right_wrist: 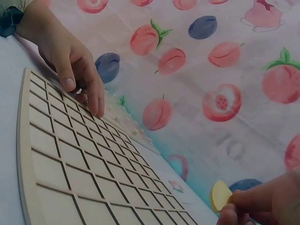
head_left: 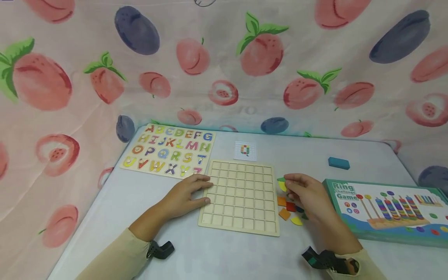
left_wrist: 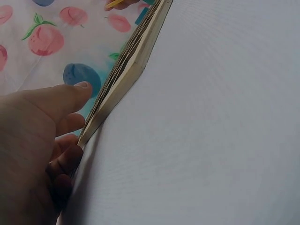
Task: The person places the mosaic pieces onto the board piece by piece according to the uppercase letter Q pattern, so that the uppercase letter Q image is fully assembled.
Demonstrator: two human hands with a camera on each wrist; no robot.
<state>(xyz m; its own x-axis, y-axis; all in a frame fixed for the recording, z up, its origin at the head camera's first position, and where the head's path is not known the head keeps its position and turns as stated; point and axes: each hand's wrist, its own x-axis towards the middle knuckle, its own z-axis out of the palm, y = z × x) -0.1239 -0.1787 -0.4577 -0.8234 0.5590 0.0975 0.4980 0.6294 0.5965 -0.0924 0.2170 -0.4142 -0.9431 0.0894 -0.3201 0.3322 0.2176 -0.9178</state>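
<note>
A pale wooden grid board (head_left: 241,196) lies flat on the table, its squares bare. My left hand (head_left: 187,194) rests at the board's left edge, fingers and thumb fairly straight and touching it; the left wrist view has the hand (left_wrist: 42,126) beside the board's side (left_wrist: 124,77). Right of the board, my right hand (head_left: 309,194) pinches a thin yellow piece with a rounded edge (right_wrist: 219,196) between thumb and fingertips. Below that hand lie orange (head_left: 284,214), red (head_left: 291,206), dark blue and yellow (head_left: 296,221) flat pieces, partly hidden by it.
An alphabet puzzle board (head_left: 168,149) lies at back left. Behind the grid board is a small card (head_left: 245,151) with a coloured Q made of blocks. A boxed ring game (head_left: 388,212) fills the right side, with a teal block (head_left: 338,163) behind it.
</note>
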